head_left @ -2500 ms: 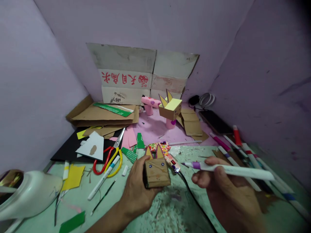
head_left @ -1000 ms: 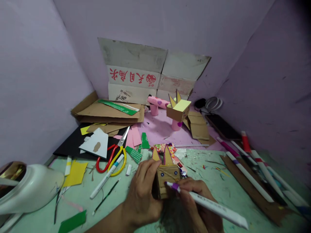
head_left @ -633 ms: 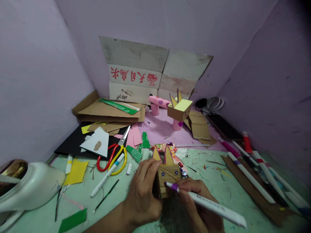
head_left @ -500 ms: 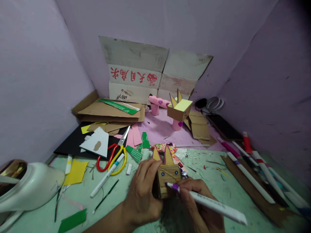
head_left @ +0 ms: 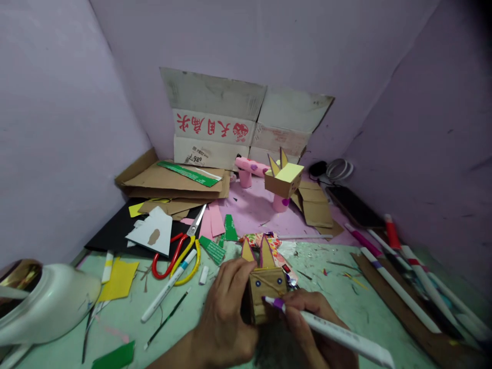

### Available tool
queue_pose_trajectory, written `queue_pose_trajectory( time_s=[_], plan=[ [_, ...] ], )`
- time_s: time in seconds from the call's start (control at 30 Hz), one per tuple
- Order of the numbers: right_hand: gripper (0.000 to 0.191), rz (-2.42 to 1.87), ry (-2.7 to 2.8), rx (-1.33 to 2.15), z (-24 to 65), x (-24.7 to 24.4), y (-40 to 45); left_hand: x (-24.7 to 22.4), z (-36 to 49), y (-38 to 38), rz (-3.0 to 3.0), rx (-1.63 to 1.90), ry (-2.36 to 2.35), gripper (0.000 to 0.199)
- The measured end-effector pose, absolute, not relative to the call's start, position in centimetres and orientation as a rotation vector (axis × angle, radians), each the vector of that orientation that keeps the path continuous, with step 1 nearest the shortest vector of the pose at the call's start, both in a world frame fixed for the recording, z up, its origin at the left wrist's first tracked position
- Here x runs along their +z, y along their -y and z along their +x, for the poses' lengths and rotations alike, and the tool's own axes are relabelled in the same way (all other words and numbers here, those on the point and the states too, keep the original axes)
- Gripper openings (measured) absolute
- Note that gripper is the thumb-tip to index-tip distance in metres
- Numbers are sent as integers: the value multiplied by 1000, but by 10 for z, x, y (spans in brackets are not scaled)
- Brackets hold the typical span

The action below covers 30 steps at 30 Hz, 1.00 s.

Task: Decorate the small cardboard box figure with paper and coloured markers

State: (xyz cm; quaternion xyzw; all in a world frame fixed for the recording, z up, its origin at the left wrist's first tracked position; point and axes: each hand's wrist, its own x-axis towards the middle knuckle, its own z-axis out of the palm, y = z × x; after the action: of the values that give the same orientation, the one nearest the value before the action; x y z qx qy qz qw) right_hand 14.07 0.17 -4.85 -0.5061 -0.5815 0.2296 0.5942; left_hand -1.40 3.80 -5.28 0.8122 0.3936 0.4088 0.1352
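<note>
My left hand (head_left: 228, 312) grips the left side of a small brown cardboard box (head_left: 265, 287) with two pointed yellow ears edged in purple and two dark round eyes. In my right hand (head_left: 313, 323) is a white marker (head_left: 346, 335) with a purple collar, its tip touching the box's front below the eyes. Behind the box lies a floral-patterned piece (head_left: 269, 241). Farther back, a similar eared box (head_left: 284, 179) with a yellow top stands on a pink tube (head_left: 280, 202), beside a pink spotted roll (head_left: 251, 166).
Red-and-yellow scissors (head_left: 184, 251), a capped marker (head_left: 169, 286) and paper scraps lie left. A white pitcher-like vessel (head_left: 65, 302) stands at far left. On the right are several markers, a cardboard strip (head_left: 403, 302) and a phone (head_left: 353, 205). Flattened cardboard (head_left: 215, 115) leans on the wall.
The whole view has shifted slightly, so the scene sits a little lower. My hands still hold the box and marker, with the tip still on the box's front.
</note>
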Motion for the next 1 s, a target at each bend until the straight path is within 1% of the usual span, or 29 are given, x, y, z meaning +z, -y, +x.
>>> queue_pose_trajectory(
  time_s=[0.2, 0.4, 0.53, 0.7, 1.0],
  plan=[
    [25, -1146, 1361, 535, 141, -48, -2, -53, -14, -39, 2351, 1192, -1124, 81],
    [21, -1062, 1330, 474, 141, -49, -3, -49, -14, -39, 2372, 1189, -1121, 68],
    [27, -1130, 1375, 433, 138, -47, -4, -50, -13, -39, 2356, 1207, -1123, 71],
    [22, -1090, 1388, 422, 137, -45, -4, -51, -12, -39, 2354, 1223, -1142, 68],
    [23, -1142, 1420, 423, 139, -45, -3, -49, -13, -39, 2384, 1246, -1136, 64]
  ],
)
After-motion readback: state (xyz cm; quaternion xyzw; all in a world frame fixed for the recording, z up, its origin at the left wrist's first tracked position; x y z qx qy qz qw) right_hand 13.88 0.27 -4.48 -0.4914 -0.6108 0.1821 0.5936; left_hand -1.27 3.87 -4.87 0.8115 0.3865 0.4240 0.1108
